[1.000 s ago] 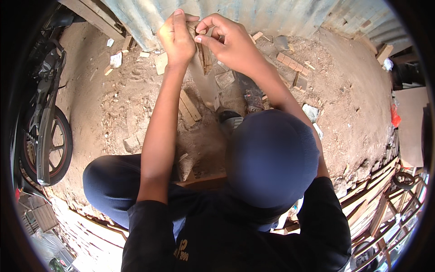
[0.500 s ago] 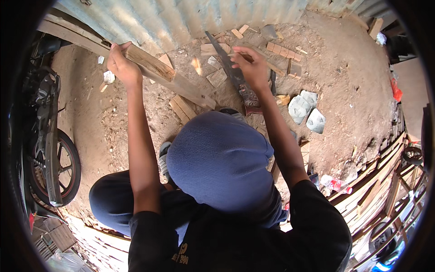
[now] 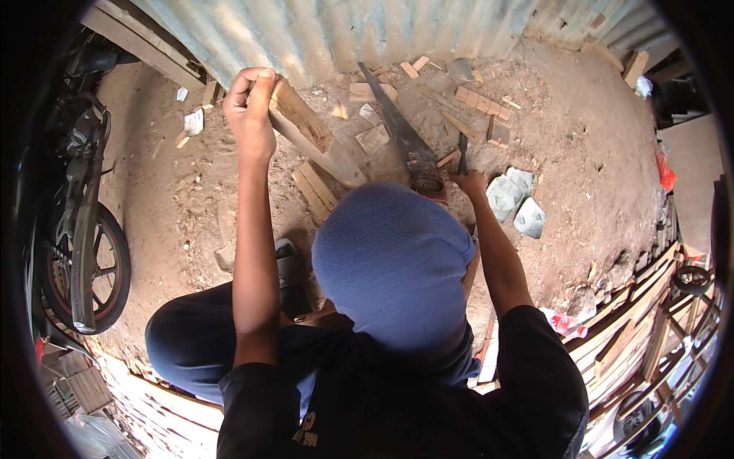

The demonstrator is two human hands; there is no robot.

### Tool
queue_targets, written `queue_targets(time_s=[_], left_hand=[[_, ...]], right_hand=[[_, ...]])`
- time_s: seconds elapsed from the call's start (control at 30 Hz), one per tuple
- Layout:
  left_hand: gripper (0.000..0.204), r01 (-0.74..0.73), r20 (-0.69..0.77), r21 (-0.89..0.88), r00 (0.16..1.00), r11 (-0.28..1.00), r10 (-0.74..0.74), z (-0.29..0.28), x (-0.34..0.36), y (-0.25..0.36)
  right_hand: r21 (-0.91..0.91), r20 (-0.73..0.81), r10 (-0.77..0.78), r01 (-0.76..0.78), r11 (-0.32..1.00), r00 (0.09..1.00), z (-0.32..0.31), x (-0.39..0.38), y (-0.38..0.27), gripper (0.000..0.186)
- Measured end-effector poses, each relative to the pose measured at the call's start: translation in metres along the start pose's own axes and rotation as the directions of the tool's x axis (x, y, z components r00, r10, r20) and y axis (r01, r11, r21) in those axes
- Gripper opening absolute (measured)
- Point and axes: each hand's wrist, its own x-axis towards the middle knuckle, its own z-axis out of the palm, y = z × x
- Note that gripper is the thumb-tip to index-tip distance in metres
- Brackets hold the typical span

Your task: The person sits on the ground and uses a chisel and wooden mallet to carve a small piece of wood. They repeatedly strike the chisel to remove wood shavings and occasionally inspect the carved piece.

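A short squared length of timber (image 3: pixel 310 130) is in my left hand (image 3: pixel 252 107), its fingers wrapped round the upper end. The timber slopes down toward the ground in front of my knee. My right hand (image 3: pixel 470 182) reaches low to the right, closed round a narrow dark tool (image 3: pixel 462 155) whose kind I cannot make out. Just left of that hand lies a handsaw (image 3: pixel 401 126) with a long dark blade, its handle nearest me. My blue-trousered knee (image 3: pixel 394 245) rises in the middle.
Wood offcuts (image 3: pixel 373 139) and small blocks (image 3: pixel 482 102) lie about the dirt floor. Broken grey pieces (image 3: pixel 505 195) sit right of my right hand. Corrugated metal sheeting (image 3: pixel 329 34) stands ahead. A motorcycle (image 3: pixel 84 237) is at left, a stack of boards (image 3: pixel 627 321) at right.
My right hand, earlier raised with its fingers apart above the saw, has come down and closed on the dark tool. My left hand has moved right with the timber, away from the long beam.
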Motion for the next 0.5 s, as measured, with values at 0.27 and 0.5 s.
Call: queue_targets(time_s=[0.27, 0.5], left_hand=[[0.016, 0.018, -0.019, -0.065, 1.000, 0.998, -0.019, -0.002, -0.005, 0.003], [0.030, -0.056, 0.080, 0.025, 0.995, 0.998, 0.054, 0.006, -0.012, 0.007]], right_hand=[[0.312, -0.185, 0.003, 0.056, 0.948, 0.983, -0.109, -0.018, 0.006, 0.044], [0.070, -0.487, -0.256, 0.330, 0.941, 0.835, -0.245, -0.074, -0.019, 0.049]])
